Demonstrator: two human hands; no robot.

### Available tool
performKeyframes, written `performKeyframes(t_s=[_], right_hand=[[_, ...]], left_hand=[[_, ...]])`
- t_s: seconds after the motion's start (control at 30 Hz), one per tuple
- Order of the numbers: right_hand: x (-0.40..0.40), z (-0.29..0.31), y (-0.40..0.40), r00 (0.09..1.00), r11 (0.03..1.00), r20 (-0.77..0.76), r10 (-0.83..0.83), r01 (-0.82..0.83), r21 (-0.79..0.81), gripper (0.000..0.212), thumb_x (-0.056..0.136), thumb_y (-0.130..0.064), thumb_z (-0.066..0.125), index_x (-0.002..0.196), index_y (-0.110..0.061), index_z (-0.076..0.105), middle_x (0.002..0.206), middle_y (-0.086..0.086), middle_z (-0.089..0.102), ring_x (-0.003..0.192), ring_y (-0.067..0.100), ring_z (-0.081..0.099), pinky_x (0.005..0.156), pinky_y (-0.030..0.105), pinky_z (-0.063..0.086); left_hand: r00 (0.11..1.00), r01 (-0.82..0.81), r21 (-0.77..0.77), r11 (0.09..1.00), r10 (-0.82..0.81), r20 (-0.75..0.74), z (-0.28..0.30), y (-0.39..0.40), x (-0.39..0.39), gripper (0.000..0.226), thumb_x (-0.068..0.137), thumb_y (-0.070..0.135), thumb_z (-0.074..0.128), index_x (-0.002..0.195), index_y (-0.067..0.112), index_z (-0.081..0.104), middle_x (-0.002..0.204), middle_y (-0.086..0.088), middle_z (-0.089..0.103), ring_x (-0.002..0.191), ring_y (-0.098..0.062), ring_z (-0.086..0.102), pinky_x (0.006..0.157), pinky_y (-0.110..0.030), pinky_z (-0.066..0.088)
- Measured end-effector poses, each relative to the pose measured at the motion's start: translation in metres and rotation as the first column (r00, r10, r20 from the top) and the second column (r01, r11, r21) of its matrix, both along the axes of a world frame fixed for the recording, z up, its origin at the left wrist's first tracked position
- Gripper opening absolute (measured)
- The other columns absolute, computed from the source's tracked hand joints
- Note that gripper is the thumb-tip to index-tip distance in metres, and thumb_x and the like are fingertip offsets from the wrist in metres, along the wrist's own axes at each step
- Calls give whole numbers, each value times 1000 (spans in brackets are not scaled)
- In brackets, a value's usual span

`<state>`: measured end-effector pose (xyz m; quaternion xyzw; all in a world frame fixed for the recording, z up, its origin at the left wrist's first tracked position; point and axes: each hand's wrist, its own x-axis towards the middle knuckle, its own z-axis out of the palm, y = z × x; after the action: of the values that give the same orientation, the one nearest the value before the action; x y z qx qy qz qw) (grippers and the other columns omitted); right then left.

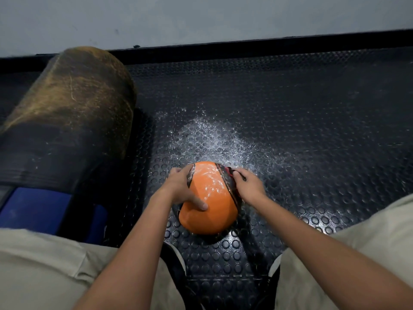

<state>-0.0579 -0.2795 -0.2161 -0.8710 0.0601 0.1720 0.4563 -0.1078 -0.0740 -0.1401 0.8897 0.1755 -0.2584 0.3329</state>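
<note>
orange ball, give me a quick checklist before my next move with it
1. Grip of left hand on orange ball: ok.
2. Pinch of right hand on dark strip at the ball's right edge: ok.
3. Ball and studded mat clean: not ok, white specks on both.
4. Ball resting on the mat or lifted: cannot tell.
5. Rolled mat apart from the ball, to its left: ok.

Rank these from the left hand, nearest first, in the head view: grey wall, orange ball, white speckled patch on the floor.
1. Orange ball, gripped by the left hand itself.
2. White speckled patch, on the studded floor just beyond the ball.
3. Grey wall, farthest, across the top of the view.
</note>
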Motion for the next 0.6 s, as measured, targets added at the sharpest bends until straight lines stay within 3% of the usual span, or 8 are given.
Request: performKeyframes(t_s=[0.1,0.17,0.23,0.37,0.47,0.53,0.6], right_hand=[[0,3,4,999,999,-31,-33,33,-6,29,105,-36,47,127,-33,65,110,-8,69,83,6,60,63,23,48],[-1,11,13,998,1000,69,13,-14,15,27,103,-38,51,124,-36,68,109,-12,70,91,9,63,77,28,55],[-1,15,17,987,996,139,85,-87,8,26,101,-41,54,123,-39,69,111,-18,69,99,8,60,86,30,53],[-1,3,3,999,999,20,39,-40,32,30,106,-34,48,130,-32,65,104,-15,64,85,11,61,70,26,52],[-2,-4,0,995,998,-86,-57,57,-4,26,107,-32,45,124,-30,64,111,-11,63,83,9,57,63,22,44],[-1,5,11,999,999,-13,-38,38,13,24,106,-33,47,120,-34,66,107,-9,66,79,4,57,60,19,43],[-1,11,22,988,996,132,77,-82,29,25,103,-38,51,121,-38,69,108,-12,70,94,13,62,78,26,49]], left_hand=[[999,-12,-7,1000,12,-37,2,-2,3,140,43,25,103,158,37,24,149,-1,17,143,-33,27,114,-56,35],[999,21,26,999,-20,-43,5,-1,6,141,41,23,103,158,37,26,151,-3,18,144,-36,29,115,-57,35],[997,62,73,995,-59,-44,7,1,8,140,42,21,102,158,37,26,155,-7,19,144,-37,31,115,-54,35],[994,104,53,993,-102,-38,7,6,10,130,55,15,98,159,36,22,161,-5,21,147,-34,28,115,-50,31],[982,136,7,991,-134,-132,3,7,11,127,70,14,90,159,42,4,167,-2,-6,152,-38,9,119,-58,23],[976,108,-43,993,-114,-183,-1,3,11,130,72,23,89,157,48,-6,166,-2,-22,153,-39,-1,120,-58,19],[978,83,-29,996,-87,-189,-6,-3,11,139,62,51,91,156,48,-12,165,-2,-27,153,-38,-8,122,-58,16]])
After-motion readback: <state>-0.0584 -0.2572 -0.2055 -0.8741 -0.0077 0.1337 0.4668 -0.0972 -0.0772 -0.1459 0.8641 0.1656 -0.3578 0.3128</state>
